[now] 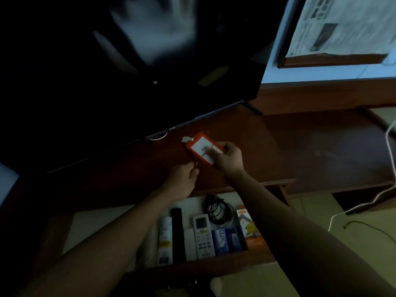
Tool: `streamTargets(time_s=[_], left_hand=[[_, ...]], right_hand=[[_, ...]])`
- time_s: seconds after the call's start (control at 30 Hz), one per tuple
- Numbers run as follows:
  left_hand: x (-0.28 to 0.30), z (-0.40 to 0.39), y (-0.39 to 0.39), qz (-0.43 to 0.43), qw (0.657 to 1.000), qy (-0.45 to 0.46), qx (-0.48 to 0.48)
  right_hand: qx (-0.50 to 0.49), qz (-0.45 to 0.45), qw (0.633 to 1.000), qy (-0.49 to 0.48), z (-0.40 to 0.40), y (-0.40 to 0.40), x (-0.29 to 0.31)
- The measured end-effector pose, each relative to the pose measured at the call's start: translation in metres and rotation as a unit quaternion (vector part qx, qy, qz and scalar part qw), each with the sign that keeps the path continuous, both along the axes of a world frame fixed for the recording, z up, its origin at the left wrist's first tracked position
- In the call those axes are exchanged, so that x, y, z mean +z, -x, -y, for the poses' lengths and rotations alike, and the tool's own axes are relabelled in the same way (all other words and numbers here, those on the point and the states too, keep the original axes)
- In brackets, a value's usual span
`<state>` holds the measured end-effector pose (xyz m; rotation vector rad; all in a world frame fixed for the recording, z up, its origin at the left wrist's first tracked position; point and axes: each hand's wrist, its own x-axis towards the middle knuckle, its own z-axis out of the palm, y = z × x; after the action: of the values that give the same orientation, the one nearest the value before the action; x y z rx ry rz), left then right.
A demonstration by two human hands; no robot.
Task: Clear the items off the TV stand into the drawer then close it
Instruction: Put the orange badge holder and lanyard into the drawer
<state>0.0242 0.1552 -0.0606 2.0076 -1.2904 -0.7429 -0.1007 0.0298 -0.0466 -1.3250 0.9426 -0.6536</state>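
An orange packet with a white label (198, 146) is held over the dark wooden TV stand (246, 133), just in front of the TV's lower edge. My right hand (228, 157) grips its near end, thumb on the label. My left hand (182, 179) rests on the stand just left of the packet, fingers curled; whether it holds anything is hard to tell. Below, the drawer (192, 269) stands open. It holds a white remote (202, 234), a black remote (177, 234), a white bottle (165, 239), a coiled black cable (217, 209), a blue box (225, 239) and an orange box (248, 228).
The big black TV (128, 71) fills the upper left and overhangs the stand. A white cable (389, 146) runs down at the right. A framed board with newspaper (342, 28) leans at the upper right. Pale floor lies to the lower right.
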Motion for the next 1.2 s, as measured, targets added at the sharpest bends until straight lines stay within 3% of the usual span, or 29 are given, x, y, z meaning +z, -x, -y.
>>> streamTargets(time_s=[0.07, 0.13, 0.2, 0.27, 0.33, 0.47, 0.57, 0.67, 0.77, 0.83, 0.9, 0.97, 1.07, 1.13, 1.2], left_hand=[[0.015, -0.011, 0.006, 0.056, 0.994, -0.033, -0.083], [0.034, -0.02, 0.009, 0.162, 0.977, -0.028, -0.136], [0.054, -0.025, 0.006, 0.269, 0.95, -0.017, -0.161], [0.07, -0.031, -0.001, 0.309, 0.936, 0.011, -0.167], [0.077, -0.038, -0.012, 0.291, 0.942, 0.033, -0.165], [0.065, -0.047, -0.027, 0.089, 0.99, 0.081, -0.073], [0.049, -0.062, -0.023, -0.127, 0.989, 0.075, 0.034], [0.032, -0.077, -0.007, -0.209, 0.973, 0.041, 0.092], [0.023, -0.083, 0.012, -0.209, 0.973, 0.043, 0.087], [0.021, -0.087, 0.02, -0.147, 0.987, 0.048, 0.055], [0.022, -0.09, 0.022, -0.07, 0.996, 0.044, 0.022], [0.029, -0.091, 0.02, 0.01, 1.0, 0.018, -0.023], [0.042, -0.086, 0.013, 0.139, 0.986, 0.008, -0.087], [0.051, -0.081, 0.009, 0.162, 0.98, 0.027, -0.113], [0.058, -0.074, 0.005, 0.16, 0.979, 0.055, -0.114]], right_hand=[[-0.034, -0.027, 0.993, 0.111, -0.011, 0.005, 0.004], [0.023, -0.075, 0.963, 0.257, -0.02, 0.011, 0.01], [0.126, -0.176, 0.893, 0.395, -0.025, 0.016, 0.012], [0.21, -0.254, 0.833, 0.444, -0.029, 0.021, 0.013], [0.259, -0.243, 0.849, 0.391, -0.038, 0.027, 0.016], [0.291, -0.1, 0.946, 0.097, -0.058, 0.04, 0.022], [0.28, 0.066, 0.953, -0.091, -0.068, 0.044, 0.021], [0.211, 0.15, 0.954, -0.152, -0.078, 0.043, 0.02], [0.056, 0.133, 0.981, -0.131, -0.084, 0.039, 0.018], [-0.03, 0.046, 0.998, -0.007, -0.083, 0.04, 0.017], [-0.042, -0.039, 0.987, 0.148, -0.08, 0.046, 0.017], [0.019, -0.102, 0.959, 0.265, -0.077, 0.052, 0.019], [0.159, -0.22, 0.882, 0.386, -0.07, 0.059, 0.018], [0.233, -0.267, 0.854, 0.381, -0.065, 0.062, 0.016], [0.29, -0.248, 0.875, 0.299, -0.063, 0.067, 0.016]])
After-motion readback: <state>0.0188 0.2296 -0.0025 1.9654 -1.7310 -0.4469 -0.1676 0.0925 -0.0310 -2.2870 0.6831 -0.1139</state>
